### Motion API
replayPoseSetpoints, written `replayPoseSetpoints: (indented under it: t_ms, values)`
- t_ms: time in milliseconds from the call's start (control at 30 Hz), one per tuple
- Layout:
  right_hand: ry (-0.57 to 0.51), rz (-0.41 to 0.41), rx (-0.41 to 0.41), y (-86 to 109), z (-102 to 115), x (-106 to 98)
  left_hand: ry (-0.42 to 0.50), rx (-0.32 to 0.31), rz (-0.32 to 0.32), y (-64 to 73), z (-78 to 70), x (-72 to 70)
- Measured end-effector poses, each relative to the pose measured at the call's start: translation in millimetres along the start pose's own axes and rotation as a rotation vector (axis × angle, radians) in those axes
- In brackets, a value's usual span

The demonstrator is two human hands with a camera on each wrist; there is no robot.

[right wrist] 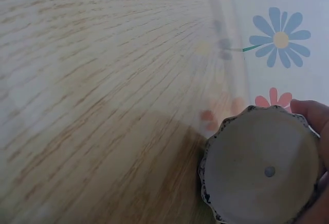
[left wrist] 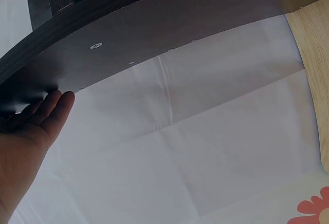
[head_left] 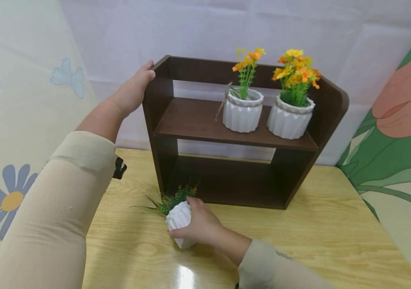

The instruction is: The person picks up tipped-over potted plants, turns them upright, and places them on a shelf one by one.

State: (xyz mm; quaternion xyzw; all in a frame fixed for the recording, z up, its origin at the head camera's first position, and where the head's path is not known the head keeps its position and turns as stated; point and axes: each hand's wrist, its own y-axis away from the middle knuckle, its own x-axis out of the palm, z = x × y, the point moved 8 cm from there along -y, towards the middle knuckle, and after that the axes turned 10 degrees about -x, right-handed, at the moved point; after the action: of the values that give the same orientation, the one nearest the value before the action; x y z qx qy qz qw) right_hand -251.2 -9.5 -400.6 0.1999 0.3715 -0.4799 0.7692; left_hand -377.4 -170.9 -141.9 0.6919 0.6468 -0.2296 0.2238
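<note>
My left hand [head_left: 135,88] is at the top of the left side panel of a dark brown two-tier wooden shelf [head_left: 205,138]. The left wrist view has its fingers [left wrist: 64,106] extended against the panel's outer face. In front of the shelf's lower left corner, my right hand [head_left: 203,222] grips a white fluted flowerpot [head_left: 178,216] around its side. The pot tilts away from me, its green plant with small red flowers [head_left: 176,198] leaning toward the shelf. From the right wrist, the pot's round base [right wrist: 257,162] shows a small hole, close over the table.
On the upper shelf stand two white pots, one with a few orange flowers [head_left: 243,110], the other with a fuller yellow-orange bunch [head_left: 290,118]. Behind the wood-grain table [head_left: 335,233] hangs a white cloth [head_left: 198,28]. Floral-print backdrops flank both sides.
</note>
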Motion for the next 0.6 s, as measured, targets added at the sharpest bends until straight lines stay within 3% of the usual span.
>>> replayPoseSetpoints:
  t_ms: [300, 600]
  values:
    - [0.065, 0.016, 0.053, -0.3, -1.6, 2.7, 0.021, 0.003, -0.001, 0.2, -1.0, -0.1]
    - [0.035, -0.015, 0.018, 1.0, -7.0, 2.7, 0.019, 0.003, -0.004, 0.5, -1.5, 0.1]
